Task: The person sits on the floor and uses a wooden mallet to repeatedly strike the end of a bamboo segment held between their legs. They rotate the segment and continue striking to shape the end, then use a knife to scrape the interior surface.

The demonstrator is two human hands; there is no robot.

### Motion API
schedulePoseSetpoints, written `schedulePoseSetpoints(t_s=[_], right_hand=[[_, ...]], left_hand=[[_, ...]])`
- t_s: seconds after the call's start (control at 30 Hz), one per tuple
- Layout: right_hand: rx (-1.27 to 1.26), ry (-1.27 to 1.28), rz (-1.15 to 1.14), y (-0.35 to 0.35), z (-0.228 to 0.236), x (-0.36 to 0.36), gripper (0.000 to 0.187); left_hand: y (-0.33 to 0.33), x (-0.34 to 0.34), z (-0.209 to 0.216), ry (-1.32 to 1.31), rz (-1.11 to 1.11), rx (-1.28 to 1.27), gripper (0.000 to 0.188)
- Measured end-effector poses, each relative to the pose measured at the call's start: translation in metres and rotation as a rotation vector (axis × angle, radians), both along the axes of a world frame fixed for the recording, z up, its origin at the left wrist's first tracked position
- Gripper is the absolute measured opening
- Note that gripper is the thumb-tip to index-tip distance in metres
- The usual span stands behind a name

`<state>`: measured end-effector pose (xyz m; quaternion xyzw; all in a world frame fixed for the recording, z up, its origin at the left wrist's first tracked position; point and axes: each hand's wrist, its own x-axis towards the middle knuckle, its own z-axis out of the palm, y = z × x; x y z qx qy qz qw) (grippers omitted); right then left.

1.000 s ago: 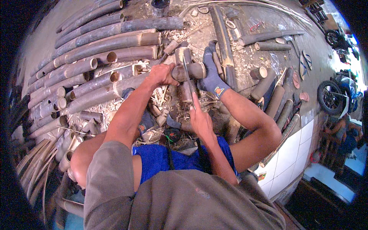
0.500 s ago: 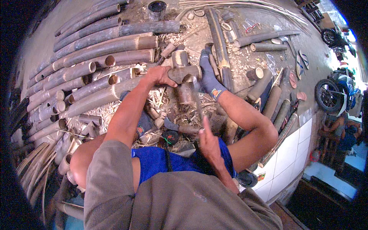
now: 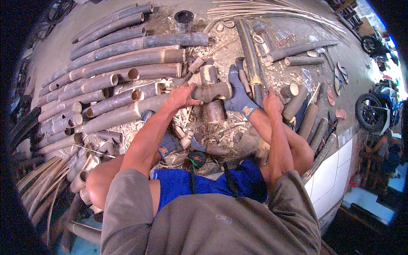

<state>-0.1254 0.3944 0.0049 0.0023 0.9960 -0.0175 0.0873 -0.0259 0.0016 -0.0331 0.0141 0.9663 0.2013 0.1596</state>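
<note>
I sit on the ground among cut bamboo. My left hand [image 3: 182, 95] grips a short bamboo piece [image 3: 211, 91] that lies crosswise on an upright bamboo stump [image 3: 214, 111]. My right foot in a grey-blue sock [image 3: 239, 97] presses against the piece's right end. My right hand [image 3: 272, 103] is to the right of that foot, raised beside my right knee, with its fingers closed round a thin dark tool [image 3: 262, 87] whose kind I cannot tell. My other socked foot [image 3: 168, 145] rests below the stump among shavings.
Long bamboo poles [image 3: 123, 61] are stacked to the left and far side. Shorter cut tubes [image 3: 308, 121] lie at the right beside a white tiled ledge [image 3: 335, 165]. Thin bamboo strips [image 3: 272, 10] fan out at the top. A motorbike wheel [image 3: 370, 112] stands at the right.
My right hand has pulled back from the stump and swung right, past my right foot, taking the thin tool along. My left hand has kept its hold on the short bamboo piece.
</note>
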Motion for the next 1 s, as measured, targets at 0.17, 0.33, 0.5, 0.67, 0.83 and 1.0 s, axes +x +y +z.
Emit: schedulePoseSetpoints(t_s=[0.17, 0.33, 0.5, 0.67, 0.83, 1.0], right_hand=[[-0.072, 0.404, 0.177, -0.016, -0.026, 0.032, 0.041], [-0.173, -0.177, 0.206, -0.142, -0.030, 0.117, 0.068], [-0.287, -0.186, 0.069, -0.156, -0.078, 0.166, 0.107], [-0.175, -0.421, 0.161, -0.138, -0.045, 0.206, 0.120], [-0.113, -0.505, 0.169, -0.124, -0.048, 0.217, 0.126], [-0.296, -0.452, 0.136, -0.125, -0.051, 0.205, 0.114]], left_hand=[[0.016, 0.007, 0.009, 0.096, 0.008, -0.130, 0.094], [-0.010, -0.002, 0.022, -0.206, -0.041, 0.018, 0.093], [-0.019, -0.002, 0.041, 0.021, -0.084, -0.033, 0.106], [-0.033, 0.014, 0.057, 0.078, -0.071, -0.062, 0.107], [-0.013, 0.044, 0.047, 0.078, -0.113, -0.128, 0.106], [-0.005, 0.056, 0.019, 0.261, -0.026, -0.278, 0.102]])
